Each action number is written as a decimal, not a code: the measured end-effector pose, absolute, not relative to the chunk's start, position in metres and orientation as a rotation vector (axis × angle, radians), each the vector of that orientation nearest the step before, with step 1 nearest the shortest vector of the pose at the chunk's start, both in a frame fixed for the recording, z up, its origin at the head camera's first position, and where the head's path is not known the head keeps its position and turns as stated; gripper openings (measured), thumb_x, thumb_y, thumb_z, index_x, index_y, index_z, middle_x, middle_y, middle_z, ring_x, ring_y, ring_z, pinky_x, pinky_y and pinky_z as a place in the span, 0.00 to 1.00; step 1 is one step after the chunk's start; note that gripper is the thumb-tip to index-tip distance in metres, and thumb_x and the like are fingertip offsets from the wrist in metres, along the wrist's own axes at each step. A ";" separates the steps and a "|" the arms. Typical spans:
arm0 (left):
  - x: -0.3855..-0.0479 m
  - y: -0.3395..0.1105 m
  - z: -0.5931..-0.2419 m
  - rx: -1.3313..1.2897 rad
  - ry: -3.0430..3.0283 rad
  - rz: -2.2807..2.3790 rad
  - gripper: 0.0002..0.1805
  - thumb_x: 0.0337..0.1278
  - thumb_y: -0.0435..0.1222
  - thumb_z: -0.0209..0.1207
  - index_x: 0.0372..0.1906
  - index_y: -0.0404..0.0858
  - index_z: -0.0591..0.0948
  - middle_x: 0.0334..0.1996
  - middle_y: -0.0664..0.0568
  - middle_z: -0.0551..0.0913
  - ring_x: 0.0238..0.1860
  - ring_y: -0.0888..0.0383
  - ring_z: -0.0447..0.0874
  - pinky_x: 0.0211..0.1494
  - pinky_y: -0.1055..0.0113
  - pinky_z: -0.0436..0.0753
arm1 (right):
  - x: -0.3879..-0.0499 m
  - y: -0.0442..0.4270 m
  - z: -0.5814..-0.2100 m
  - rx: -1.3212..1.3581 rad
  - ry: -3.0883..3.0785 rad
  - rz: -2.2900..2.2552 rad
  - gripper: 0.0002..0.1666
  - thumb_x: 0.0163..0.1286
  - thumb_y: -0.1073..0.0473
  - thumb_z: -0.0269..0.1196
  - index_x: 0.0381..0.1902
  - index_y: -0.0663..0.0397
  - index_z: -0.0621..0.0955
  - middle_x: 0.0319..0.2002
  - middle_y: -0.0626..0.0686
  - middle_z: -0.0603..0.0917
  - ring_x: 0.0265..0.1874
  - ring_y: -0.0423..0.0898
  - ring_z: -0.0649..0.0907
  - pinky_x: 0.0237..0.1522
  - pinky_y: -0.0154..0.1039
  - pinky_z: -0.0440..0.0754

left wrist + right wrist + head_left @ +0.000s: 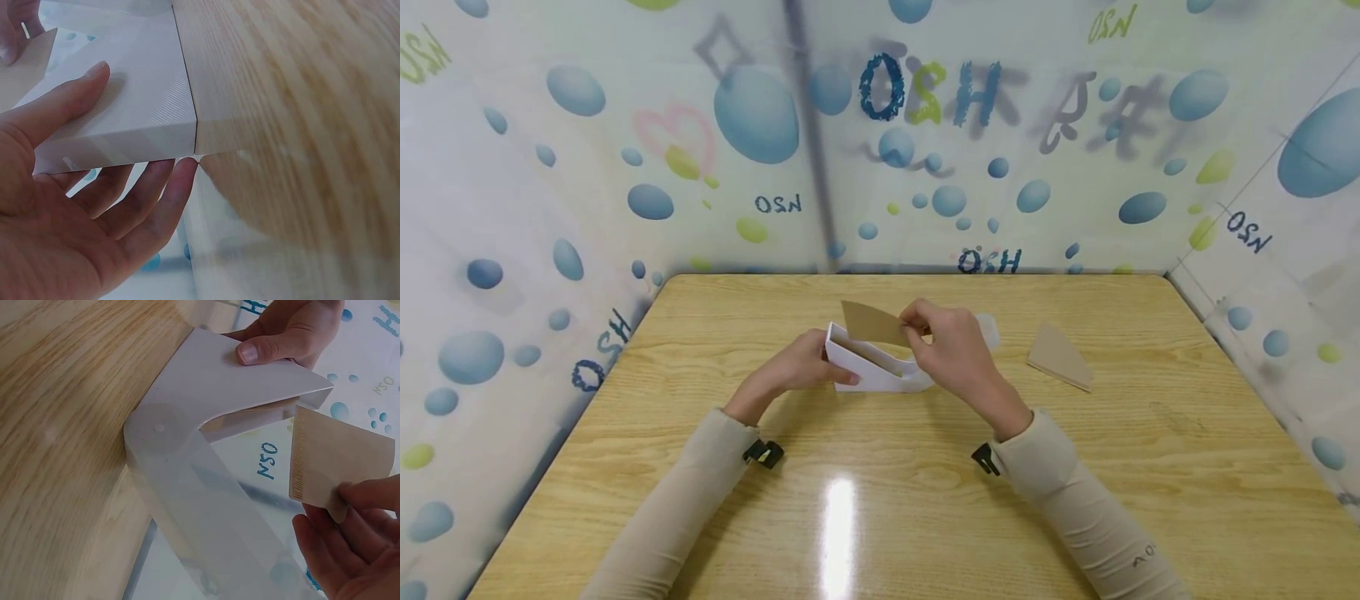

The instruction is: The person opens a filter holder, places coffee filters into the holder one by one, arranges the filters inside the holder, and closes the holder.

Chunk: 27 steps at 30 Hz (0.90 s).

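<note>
White and finely ridged, a narrow box (874, 380) stood on the wooden table (925, 508), near the middle of the far edge but set in from it. The left hand (802, 362) was clamped on the box's left end, its thumb against the near side. A clear cover (212, 506) angled away from the other end. The right hand (953, 346) had thumb and fingers pinched together on a brown sheet (871, 322), crimped along one edge, just above the box's open top. Towards the far right corner of the table lay a small stack of brown sheets (1062, 358), apart from both hands. Beige sleeves (1078, 517) with dark clips (763, 453) at the cuffs reached over the table; a backdrop (880, 183) printed with blue and green spots rose beyond the far edge.
</note>
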<state>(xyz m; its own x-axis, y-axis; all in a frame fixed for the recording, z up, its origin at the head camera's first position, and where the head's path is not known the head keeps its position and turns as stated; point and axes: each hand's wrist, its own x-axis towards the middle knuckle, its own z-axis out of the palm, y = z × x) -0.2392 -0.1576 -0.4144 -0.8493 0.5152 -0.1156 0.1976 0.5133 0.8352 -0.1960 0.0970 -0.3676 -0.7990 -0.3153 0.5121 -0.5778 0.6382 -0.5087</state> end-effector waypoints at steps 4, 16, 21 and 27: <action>-0.239 -0.158 -0.414 0.599 2.412 1.263 0.20 0.54 0.31 0.73 0.52 0.33 0.82 0.45 0.42 0.88 0.41 0.55 0.84 0.39 0.63 0.80 | -0.197 0.095 -0.370 0.726 -2.508 0.927 0.03 0.70 0.66 0.67 0.40 0.55 0.87 0.34 0.51 0.92 0.33 0.44 0.89 0.38 0.42 0.87; -0.240 -0.159 -0.416 0.608 2.402 1.261 0.24 0.55 0.32 0.73 0.58 0.33 0.81 0.47 0.40 0.88 0.41 0.54 0.85 0.39 0.63 0.81 | -0.196 0.090 -0.376 0.750 -2.547 0.906 0.03 0.70 0.65 0.68 0.39 0.53 0.87 0.33 0.49 0.92 0.33 0.44 0.89 0.38 0.42 0.86; -0.239 -0.159 -0.414 0.584 2.404 1.248 0.24 0.56 0.32 0.72 0.58 0.34 0.82 0.47 0.40 0.88 0.42 0.54 0.86 0.41 0.63 0.81 | -0.196 0.088 -0.377 0.777 -2.584 0.895 0.03 0.70 0.65 0.68 0.40 0.54 0.87 0.34 0.50 0.92 0.34 0.44 0.89 0.38 0.42 0.86; -0.238 -0.158 -0.412 0.567 2.405 1.243 0.24 0.56 0.32 0.73 0.58 0.34 0.82 0.48 0.40 0.88 0.42 0.53 0.85 0.42 0.62 0.80 | -0.196 0.087 -0.379 0.776 -2.606 0.890 0.04 0.70 0.66 0.68 0.40 0.54 0.87 0.35 0.50 0.92 0.34 0.44 0.89 0.38 0.42 0.86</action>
